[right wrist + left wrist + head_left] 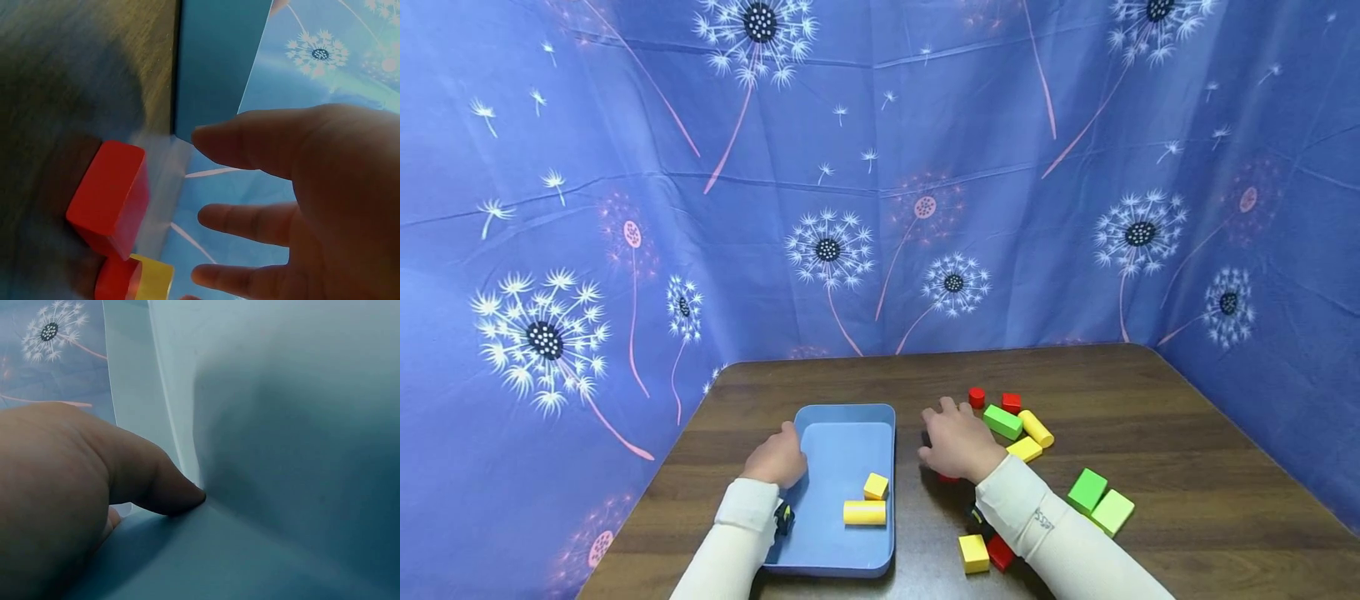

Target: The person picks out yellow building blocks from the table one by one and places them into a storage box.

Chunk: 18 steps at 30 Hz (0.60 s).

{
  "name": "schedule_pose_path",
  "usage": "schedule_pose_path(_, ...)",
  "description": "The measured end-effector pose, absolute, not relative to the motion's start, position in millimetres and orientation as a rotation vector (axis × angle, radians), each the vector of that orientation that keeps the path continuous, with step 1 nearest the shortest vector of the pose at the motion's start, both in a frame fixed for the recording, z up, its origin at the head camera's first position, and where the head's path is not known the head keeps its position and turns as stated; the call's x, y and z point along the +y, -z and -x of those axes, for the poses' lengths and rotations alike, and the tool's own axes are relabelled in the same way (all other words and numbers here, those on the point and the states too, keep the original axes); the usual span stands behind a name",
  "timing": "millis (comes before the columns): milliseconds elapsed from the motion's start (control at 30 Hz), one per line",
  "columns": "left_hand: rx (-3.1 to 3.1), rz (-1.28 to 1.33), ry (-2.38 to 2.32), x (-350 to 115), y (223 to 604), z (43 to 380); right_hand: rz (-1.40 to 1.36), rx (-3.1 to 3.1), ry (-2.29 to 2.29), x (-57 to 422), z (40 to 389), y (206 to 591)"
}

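My left hand point(777, 457) grips the left wall of a blue plastic tray point(887, 450). In the left wrist view the thumb point(165, 490) presses inside the tray, and the other fingers are mostly hidden behind the wall. A yellow cube point(876, 486) and a yellow cylinder point(864, 512) lie in the tray. Right of it, my right hand point(961, 439) hovers over the table with fingers spread, holding nothing. A red block point(109, 190) is near its fingers in the right wrist view, with a red rounded block point(117, 279) and a yellow block point(154, 279) beyond.
Beyond the right hand lie a red cylinder point(976, 397), a red block point(1011, 402), a green block point(1003, 422), a yellow cylinder point(1037, 429) and a yellow block point(1025, 449). Green blocks point(1087, 491) sit right of the forearm; yellow point(973, 554) and red point(1000, 552) blocks lie nearer.
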<state>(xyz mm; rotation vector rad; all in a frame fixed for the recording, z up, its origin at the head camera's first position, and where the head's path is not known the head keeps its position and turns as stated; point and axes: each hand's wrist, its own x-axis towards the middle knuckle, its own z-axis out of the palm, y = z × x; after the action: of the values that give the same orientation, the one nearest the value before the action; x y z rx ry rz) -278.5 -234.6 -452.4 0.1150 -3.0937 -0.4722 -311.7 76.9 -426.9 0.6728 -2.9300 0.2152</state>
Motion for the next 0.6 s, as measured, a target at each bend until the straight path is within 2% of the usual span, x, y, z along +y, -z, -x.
schedule_pose_path(600,-3.094,-0.107,0.498,-233.5,451.4,277.4,-0.640,-3.001,-0.222,83.7,311.7,429.0)
